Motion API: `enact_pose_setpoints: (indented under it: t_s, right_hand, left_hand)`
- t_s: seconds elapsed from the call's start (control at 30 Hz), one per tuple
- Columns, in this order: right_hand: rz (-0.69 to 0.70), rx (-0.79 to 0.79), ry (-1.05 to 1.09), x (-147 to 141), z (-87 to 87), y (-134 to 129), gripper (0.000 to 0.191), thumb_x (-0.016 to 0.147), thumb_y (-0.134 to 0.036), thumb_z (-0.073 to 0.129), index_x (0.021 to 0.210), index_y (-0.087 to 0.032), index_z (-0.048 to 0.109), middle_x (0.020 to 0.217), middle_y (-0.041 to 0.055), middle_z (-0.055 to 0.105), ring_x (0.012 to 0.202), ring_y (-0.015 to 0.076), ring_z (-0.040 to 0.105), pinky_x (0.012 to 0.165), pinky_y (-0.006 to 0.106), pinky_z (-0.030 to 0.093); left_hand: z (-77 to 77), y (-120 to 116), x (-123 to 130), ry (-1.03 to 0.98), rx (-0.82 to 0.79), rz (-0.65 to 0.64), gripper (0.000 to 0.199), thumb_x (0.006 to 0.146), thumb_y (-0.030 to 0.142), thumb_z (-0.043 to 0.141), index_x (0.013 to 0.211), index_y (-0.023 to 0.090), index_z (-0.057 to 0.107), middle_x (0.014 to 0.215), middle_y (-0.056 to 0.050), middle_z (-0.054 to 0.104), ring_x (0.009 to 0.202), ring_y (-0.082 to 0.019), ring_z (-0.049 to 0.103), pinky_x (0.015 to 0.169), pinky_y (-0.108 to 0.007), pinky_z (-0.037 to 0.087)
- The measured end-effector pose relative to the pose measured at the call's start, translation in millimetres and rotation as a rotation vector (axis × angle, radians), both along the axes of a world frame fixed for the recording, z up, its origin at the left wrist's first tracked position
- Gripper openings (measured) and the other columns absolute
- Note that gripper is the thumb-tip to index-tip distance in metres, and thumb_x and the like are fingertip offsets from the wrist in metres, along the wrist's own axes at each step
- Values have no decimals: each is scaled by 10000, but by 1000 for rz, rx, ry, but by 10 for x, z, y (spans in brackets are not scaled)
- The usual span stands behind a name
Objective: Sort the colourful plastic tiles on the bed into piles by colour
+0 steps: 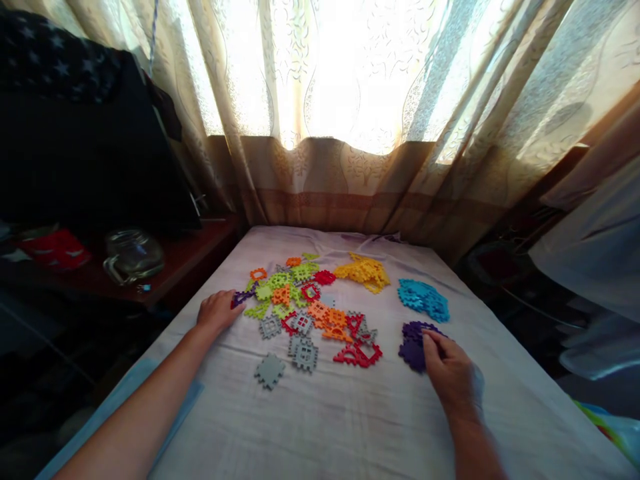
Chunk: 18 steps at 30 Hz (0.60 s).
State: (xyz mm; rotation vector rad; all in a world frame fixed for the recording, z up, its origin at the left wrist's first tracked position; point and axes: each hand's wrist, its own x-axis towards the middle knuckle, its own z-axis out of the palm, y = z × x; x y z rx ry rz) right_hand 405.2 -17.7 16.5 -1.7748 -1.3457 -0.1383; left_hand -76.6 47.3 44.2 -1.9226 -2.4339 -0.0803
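We'd put ourselves approx. halfway on the colour sort, judging by how the pcs lie on the pale cloth [350,427]. Done, or nearly: the yellow pile [365,272] at the far side, the blue pile [424,300] to its right and the purple stack [413,350] just nearer than the blue, each apart from the others and all one colour as far as we can see. Left to do: the mixed spread mid-table to the left, w/ green pcs [305,271] bunched toward the far end, orange pcs [336,317] scattered thru, red pcs [353,355] partly in the mix and partly at its near right edge, and grey pcs [270,327] on the near side, incl. a solid grey plate [271,371] off by itself. Our L hand [217,312] is at the left edge of the mix, fingers on a purple pc [244,297]; can't tell if it's gripped or only touched. Our R hand [453,370] is at the purple stack, thumb & forefinger drawn together over its near right side; can't tell if a pc is pinched btwn them. Purple is prob. the colour in hand, w/ that one outlier not yet on its stack.
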Motion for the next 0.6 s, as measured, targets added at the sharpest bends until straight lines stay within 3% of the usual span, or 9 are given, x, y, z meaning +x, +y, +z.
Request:
enact_pose_setpoints:
  t_s: [0.17, 0.4, 0.5, 0.6]
  right_hand:
    - [79, 54, -32, -76, -16, 16, 430, 830, -510, 463, 873, -206, 765, 857, 69, 749, 713, 211, 672, 655, 297, 508]
    - [268, 86, -6, -424, 73, 8, 369, 868, -436, 478, 885, -188, 751, 871, 89, 748, 745, 195, 687, 695, 277, 529]
    - [397, 29, 55, -692, 107, -21, 331, 879, -391, 477, 941, -195, 736, 846, 75, 744, 681, 169, 670, 674, 265, 533]
    - [533, -62, 147, -923, 120, -69, 324, 878, -369, 512, 1094, -209, 694, 879, 56, 741, 665, 150, 661, 666, 257, 540]
  left_hand:
    - [91, 26, 49, 0, 13, 4, 409, 791, 430, 551, 1124, 213, 648, 1098, -90, 713, 1024, -279, 645, 857, -358, 466]
    - [187, -232, 236, 3, 189, -51, 456, 876, 337, 491, 1307, 190, 509, 1126, -98, 697, 1045, -250, 630, 934, -365, 451]
    - [111, -397, 553, -87, 319, -241, 421, 877, 298, 518, 1287, 205, 526, 1117, -87, 705, 992, -228, 657, 903, -353, 492]
    - [-8, -568, 996, -239, 421, -554, 397, 882, 261, 531, 1278, 224, 530, 1137, -71, 704, 1007, -200, 665, 894, -331, 518]
